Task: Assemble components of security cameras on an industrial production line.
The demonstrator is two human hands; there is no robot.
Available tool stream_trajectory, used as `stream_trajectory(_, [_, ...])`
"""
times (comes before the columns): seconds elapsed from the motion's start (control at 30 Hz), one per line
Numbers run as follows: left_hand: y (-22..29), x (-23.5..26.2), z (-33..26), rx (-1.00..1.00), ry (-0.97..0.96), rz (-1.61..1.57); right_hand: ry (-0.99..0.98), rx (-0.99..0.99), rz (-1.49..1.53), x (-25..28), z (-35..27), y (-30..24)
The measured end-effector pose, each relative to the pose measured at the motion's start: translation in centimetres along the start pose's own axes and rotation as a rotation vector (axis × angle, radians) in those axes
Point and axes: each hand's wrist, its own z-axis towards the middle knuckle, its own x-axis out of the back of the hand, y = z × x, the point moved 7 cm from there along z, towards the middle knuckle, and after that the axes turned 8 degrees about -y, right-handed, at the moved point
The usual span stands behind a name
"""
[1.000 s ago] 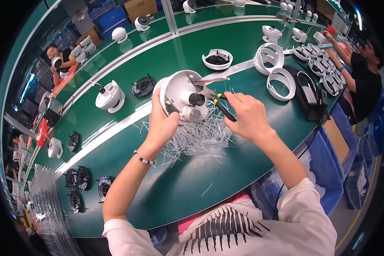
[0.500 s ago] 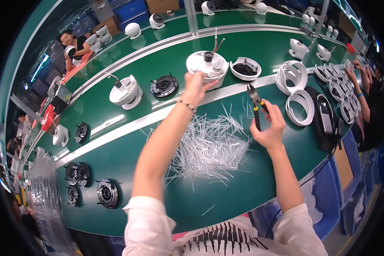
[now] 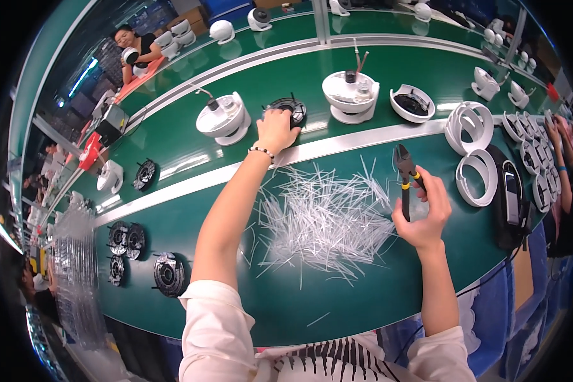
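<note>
My left hand [image 3: 276,132] is closed at the near-left edge of a black round fan-like part [image 3: 295,107] on the green belt; the fingertips are partly hidden against it. My right hand [image 3: 428,213] is wrapped round black-and-yellow diagonal cutters [image 3: 404,167], jaws pointing away. They hang over the right side of a heap of cut clear plastic strips [image 3: 325,219]. Beyond the metal edge, a white round housing with wires [image 3: 350,95] stands upright right of the black part. Another white housing [image 3: 223,119] stands on its left.
A white shell with a black inside [image 3: 412,104] sits on the belt. White rings [image 3: 477,178] and a black bag [image 3: 510,197] lie at right. Several black round parts [image 3: 170,274] lie on the table's left. A co-worker [image 3: 134,54] holds a white unit across the belt.
My left hand has let go of the white wired housing and moved left to the black round part. The cutters stay in my right hand. The view has shifted, moving the scene rightward.
</note>
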Motion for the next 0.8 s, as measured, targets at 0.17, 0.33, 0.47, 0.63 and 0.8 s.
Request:
stream_trajectory(0.17, [-1.1, 2.5, -2.9, -0.07, -0.017, -0.077, -0.024, -0.01, 0.019, -0.5, -0.4, -0.1])
stream_trajectory(0.33, [-2.9, 6.6, -10.3, -0.041, -0.248, 0.062, -0.036, 0.002, 0.024, 0.4, -0.1, -1.3])
stream_trajectory(0.47, [-6.4, 7.7, -16.0, 0.087, -0.588, 0.198, -0.074, 0.018, 0.09, -0.3, -0.3, -1.8])
stream_trajectory(0.63, [-4.5, 9.6, -12.7, 0.059, -0.672, 0.204, -0.101, 0.027, 0.098, -0.9, -0.5, -1.7])
stream_trajectory(0.8, [-5.5, 2.8, -6.0, 0.693, -0.532, -1.088, -0.104, 0.033, 0.105, -0.5, -0.3, -1.3])
